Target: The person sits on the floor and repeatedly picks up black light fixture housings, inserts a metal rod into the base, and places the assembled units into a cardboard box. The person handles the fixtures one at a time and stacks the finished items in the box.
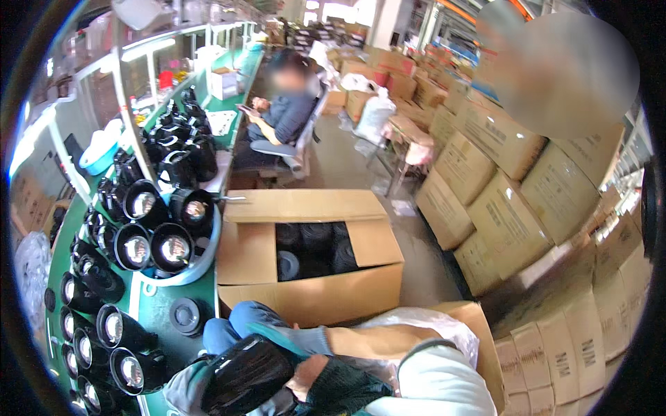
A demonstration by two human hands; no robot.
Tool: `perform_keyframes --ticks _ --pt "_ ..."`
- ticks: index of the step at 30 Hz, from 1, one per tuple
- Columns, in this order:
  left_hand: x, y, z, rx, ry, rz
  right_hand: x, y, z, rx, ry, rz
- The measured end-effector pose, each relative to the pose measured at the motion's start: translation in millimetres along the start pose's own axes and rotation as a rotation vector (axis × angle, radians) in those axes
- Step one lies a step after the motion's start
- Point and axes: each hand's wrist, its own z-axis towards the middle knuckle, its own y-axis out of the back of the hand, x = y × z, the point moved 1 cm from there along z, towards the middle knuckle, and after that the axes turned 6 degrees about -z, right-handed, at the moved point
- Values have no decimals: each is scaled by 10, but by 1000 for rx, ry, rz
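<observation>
At the lower edge a glossy black cylindrical lamp housing [246,374] lies tilted in front of me, over my lap. Bare fingers of what looks like my right hand [307,378] are closed against its right end. A bare forearm [378,343] below a white sleeve [440,381] reaches in from the right; where it ends, behind the housing, I cannot make out. My left hand cannot be told apart; grey fabric shows by the housing's left end. A round black cap [187,316] lies on the green bench nearby.
Black lamps with silvery insides crowd the green bench [156,305]; several sit in a light blue basin [211,253]. An open carton [312,295] holding black parts stands ahead; another carton [490,347] with plastic wrap is at right. Beyond, a seated person [288,118] and stacked boxes [503,215].
</observation>
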Motion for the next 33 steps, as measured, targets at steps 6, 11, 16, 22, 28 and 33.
perform_keyframes --ticks 6,11,16,22,28,33 --pt "368 -191 -653 -252 550 -212 374 340 429 144 758 -217" --pt "323 -506 -827 -639 381 -244 537 80 491 268 812 175" --pt "374 -106 -774 -377 255 55 251 137 519 291 266 2" --pt "864 -838 -1799 -566 865 -1493 682 228 459 198 829 -226" --pt "225 -108 -898 -490 285 99 -34 -77 326 255 164 275" --pt "298 -149 -1113 -509 651 -272 454 105 245 443 206 63"
